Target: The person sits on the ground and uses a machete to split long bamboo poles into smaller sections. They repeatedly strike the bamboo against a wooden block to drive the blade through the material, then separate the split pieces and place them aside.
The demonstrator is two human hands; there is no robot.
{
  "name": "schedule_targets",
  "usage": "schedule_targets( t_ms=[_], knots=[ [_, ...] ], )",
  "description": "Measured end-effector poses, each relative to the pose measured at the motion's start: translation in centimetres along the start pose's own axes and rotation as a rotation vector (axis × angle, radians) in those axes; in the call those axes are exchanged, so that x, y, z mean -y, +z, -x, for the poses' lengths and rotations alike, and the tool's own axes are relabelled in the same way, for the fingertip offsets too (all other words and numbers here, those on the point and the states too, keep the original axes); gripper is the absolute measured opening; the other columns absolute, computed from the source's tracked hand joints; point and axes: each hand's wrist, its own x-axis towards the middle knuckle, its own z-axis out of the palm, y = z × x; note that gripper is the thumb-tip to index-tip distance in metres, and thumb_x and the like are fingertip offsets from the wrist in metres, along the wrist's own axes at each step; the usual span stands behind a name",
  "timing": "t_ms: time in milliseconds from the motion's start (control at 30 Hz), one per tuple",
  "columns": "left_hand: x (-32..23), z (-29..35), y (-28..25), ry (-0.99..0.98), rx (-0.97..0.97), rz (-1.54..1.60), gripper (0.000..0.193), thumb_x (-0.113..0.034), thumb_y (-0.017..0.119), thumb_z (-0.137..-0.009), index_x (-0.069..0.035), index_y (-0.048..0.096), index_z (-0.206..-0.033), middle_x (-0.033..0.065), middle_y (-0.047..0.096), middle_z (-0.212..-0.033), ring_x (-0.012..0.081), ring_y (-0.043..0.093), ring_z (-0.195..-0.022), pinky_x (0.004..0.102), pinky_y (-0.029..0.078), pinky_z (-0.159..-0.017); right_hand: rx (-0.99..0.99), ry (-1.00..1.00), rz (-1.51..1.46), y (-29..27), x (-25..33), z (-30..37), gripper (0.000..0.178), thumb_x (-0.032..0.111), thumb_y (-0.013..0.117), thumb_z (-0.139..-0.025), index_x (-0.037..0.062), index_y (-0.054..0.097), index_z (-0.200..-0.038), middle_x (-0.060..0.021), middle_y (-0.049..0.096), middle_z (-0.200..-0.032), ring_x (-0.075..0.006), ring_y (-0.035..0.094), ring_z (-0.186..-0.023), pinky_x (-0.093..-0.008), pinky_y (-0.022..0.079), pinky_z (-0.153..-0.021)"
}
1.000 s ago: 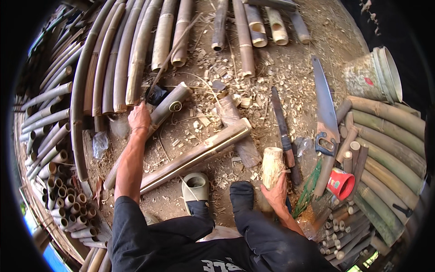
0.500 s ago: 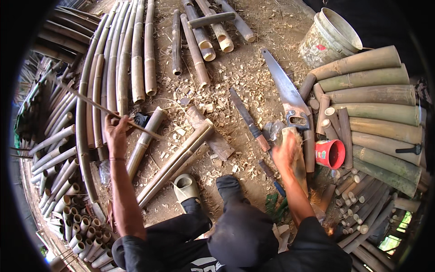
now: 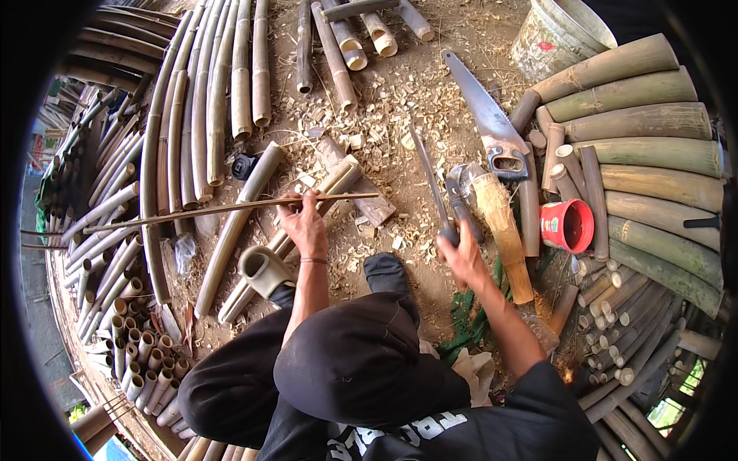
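Chip-strewn floor [image 3: 407,96]. Well left of the handsaw [image 3: 486,111], your left hand [image 3: 306,229] pinches a bamboo strip [image 3: 231,207]; nearer the handsaw, also leftward, your right hand [image 3: 465,257] (fingers curled round) grips a knife [image 3: 429,174].

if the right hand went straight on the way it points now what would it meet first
Past the long knife it holds, the right hand would probably meet scattered wood chips first, perhaps a bamboo pole farther on; its height above the chips is unclear.

Strip [image 3: 207,210] over bamboo length [image 3: 344,177], saw [image 3: 480,104] rightward on ground [image 3: 477,38], cup [image 3: 550,224] right of saw, bucket [image 3: 542,31] beyond cup
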Motion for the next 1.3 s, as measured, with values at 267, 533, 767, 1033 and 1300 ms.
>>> schedule_targets(
  t_ms=[267, 533, 767, 1033, 1300],
  knots=[
    [4.2, 2.2, 1.2, -0.039, 0.046, -0.030, 0.019, -0.010, 0.061, -0.098, -0.010, 0.045, -0.108, 0.0089, 0.064, -0.093, 0.0146, 0.065, -0.089, 0.0299, 0.055, -0.074, -0.025, 0.050, 0.262, 1.9, -1.5, 7.9, 0.039, 0.029, 0.064, -0.090, -0.0017, 0.052, -0.110, -0.0235, 0.061, -0.081, -0.0415, 0.063, -0.076, -0.0473, 0.049, -0.068],
    [5.4, 1.8, 0.3, -0.031, -0.038, 0.042, 0.017, -0.006, 0.060, -0.097, -0.006, 0.045, -0.105, 0.0108, 0.063, -0.096, 0.0138, 0.063, -0.087, 0.0264, 0.053, -0.074, -0.012, -0.066, 0.441, 3.3, -0.6, 5.5, 0.030, 0.026, 0.060, -0.094, -0.0015, 0.051, -0.103, -0.0254, 0.062, -0.082, -0.0444, 0.063, -0.073, -0.0485, 0.049, -0.062],
    [6.4, 2.3, -0.8, -0.026, -0.062, 0.103, 0.018, -0.002, 0.060, -0.096, -0.006, 0.045, -0.105, 0.0032, 0.049, -0.098, 0.0155, 0.063, -0.093, 0.0283, 0.053, -0.082, 0.021, -0.211, 0.483, 3.3, -0.1, 4.0, 0.031, 0.025, 0.059, -0.095, -0.0035, 0.052, -0.105, -0.0232, 0.063, -0.078, -0.0387, 0.064, -0.064, -0.0454, 0.050, -0.056],
    [6.5, 2.7, -0.7, -0.016, -0.078, 0.114, 0.018, -0.003, 0.060, -0.096, -0.005, 0.046, -0.106, 0.0039, 0.052, -0.099, 0.0160, 0.064, -0.094, 0.0289, 0.053, -0.084, 0.127, -0.015, 0.689, 2.5, -1.9, 2.6, 0.026, 0.022, 0.059, -0.093, -0.0016, 0.051, -0.100, -0.0226, 0.062, -0.069, -0.0380, 0.063, -0.058, -0.0462, 0.053, -0.057],
    [6.6, 3.0, -1.8, -0.219, -0.095, 0.185, 0.022, -0.002, 0.059, -0.096, -0.012, 0.042, -0.107, 0.0039, 0.053, -0.109, 0.0189, 0.064, -0.104, 0.0392, 0.060, -0.082, -0.095, -0.422, 0.260, 2.1, 1.9, 3.6, 0.022, 0.020, 0.058, -0.095, -0.0016, 0.054, -0.095, -0.0198, 0.062, -0.070, -0.0299, 0.066, -0.059, -0.0422, 0.052, -0.055]
  ],
)
